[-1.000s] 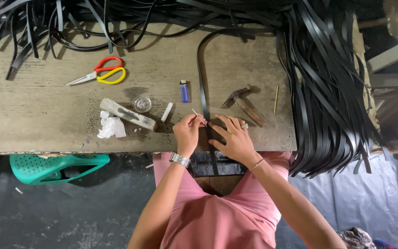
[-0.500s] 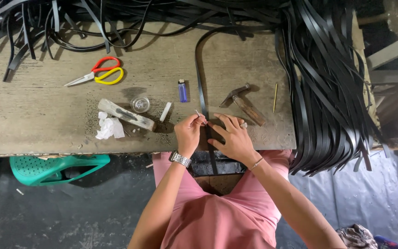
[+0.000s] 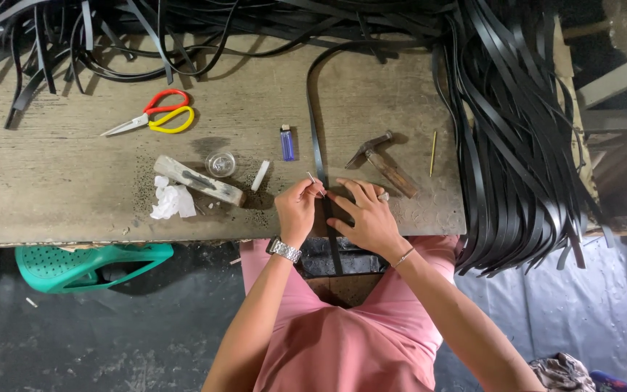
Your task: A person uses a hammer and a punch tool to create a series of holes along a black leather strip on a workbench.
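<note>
Head view, looking straight down on a worn wooden workbench (image 3: 52, 189). At its near edge, about the middle, the left hand (image 3: 297, 209) is closed in a pinch, fingertips gripping a thin silvery pin or needle (image 3: 312, 178) whose tip pokes up and away from the hand; a metal wristwatch (image 3: 284, 250) sits on that wrist. Just beside it the right hand (image 3: 368, 218) lies spread, fingers flat and pressing down on a long, narrow black rubber-like strap (image 3: 316, 123), holding nothing in a grasp. That strap runs from under the hands toward the far edge, curves right, and also hangs over the near edge onto the person's lap. Right of the hands lies a small wooden-handled hammer (image 3: 382, 161), with a thin yellow stick (image 3: 433, 152) beyond it. Left of the strap stand a blue lighter (image 3: 287, 142), a small round clear dish (image 3: 220, 164), a pale wooden block (image 3: 199, 181) and crumpled white paper (image 3: 170, 201). Red-and-yellow-handled scissors (image 3: 150, 120) lie further back. Many black strips (image 3: 524, 145) drape over the right edge.
</note>
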